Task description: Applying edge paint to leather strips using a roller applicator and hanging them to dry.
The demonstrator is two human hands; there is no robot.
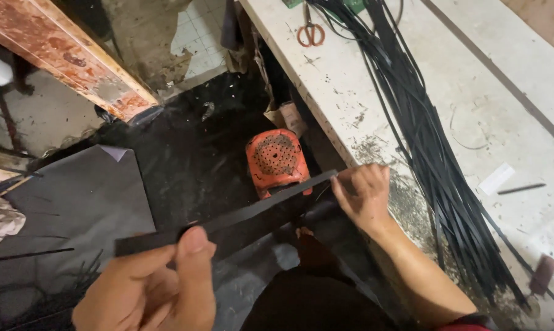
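A long flat black strip point(252, 216) stretches between both my hands, slanting up to the right. My left hand point(160, 285) pinches its lower left end, thumb on top. My right hand point(364, 195) grips the upper right end at the edge of the white workbench point(473, 122). A thick bundle of thin black strips point(424, 135) lies lengthwise on the bench, just right of my right hand.
Orange-handled scissors point(311, 29) lie at the bench's far end. An orange perforated stool point(277, 160) stands on the dark floor below the strip. Dark sheet material point(80, 202) lies at left, a worn reddish board point(62, 49) leans at top left. A small brown block point(543, 274) sits on the bench.
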